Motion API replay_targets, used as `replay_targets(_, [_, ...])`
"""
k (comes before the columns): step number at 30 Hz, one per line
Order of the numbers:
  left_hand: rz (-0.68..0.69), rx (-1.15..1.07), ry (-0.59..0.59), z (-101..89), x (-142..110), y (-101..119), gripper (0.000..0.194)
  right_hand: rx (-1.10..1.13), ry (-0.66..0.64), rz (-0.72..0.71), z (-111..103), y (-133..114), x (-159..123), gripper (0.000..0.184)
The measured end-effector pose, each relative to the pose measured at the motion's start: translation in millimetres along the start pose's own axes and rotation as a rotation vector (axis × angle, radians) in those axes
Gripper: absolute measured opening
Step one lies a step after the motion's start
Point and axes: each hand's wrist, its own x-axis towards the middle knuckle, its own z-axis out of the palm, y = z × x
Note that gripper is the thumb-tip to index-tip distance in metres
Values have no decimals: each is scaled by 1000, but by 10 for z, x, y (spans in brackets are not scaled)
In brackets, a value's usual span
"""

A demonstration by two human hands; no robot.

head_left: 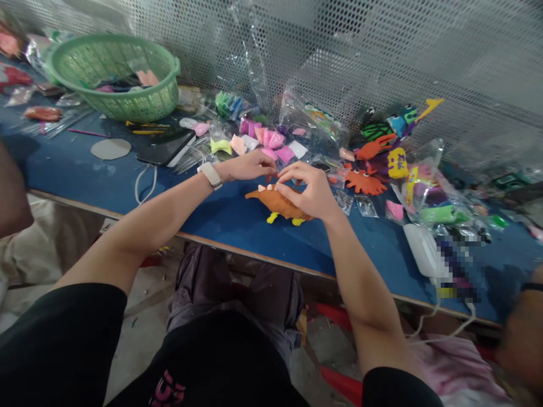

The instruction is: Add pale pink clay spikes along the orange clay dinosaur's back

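An orange-brown clay dinosaur-like figure (pixel 271 200) stands on the blue table, with a pointed end to the left, yellow feet and a row of small pale pieces along its back. My right hand (pixel 309 189) lies over its right part, thumb and fingers bent in at its back, hiding that end. Just above the figure, my left hand (pixel 257 165) has its fingers curled together; whatever is between the fingertips is too small to make out. A pale band sits on my left wrist.
A green basket (pixel 123 104) stands at the back left, near a phone (pixel 163 148) with a cable. Pink clay pieces (pixel 271 137), orange clay crabs (pixel 365 181) and plastic bags lie behind my hands. A white device (pixel 422 249) is at right. Other people's arms show at both sides.
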Motion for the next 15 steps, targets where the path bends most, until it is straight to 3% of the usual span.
replay_targets(7, [5, 83, -142, -63, 35, -230, 25, -3, -9, -1, -9, -2, 7, 11])
replay_targets(15, [-72, -61, -173, -32, 5, -178, 24, -3, -32, -17, -13, 18, 6, 10])
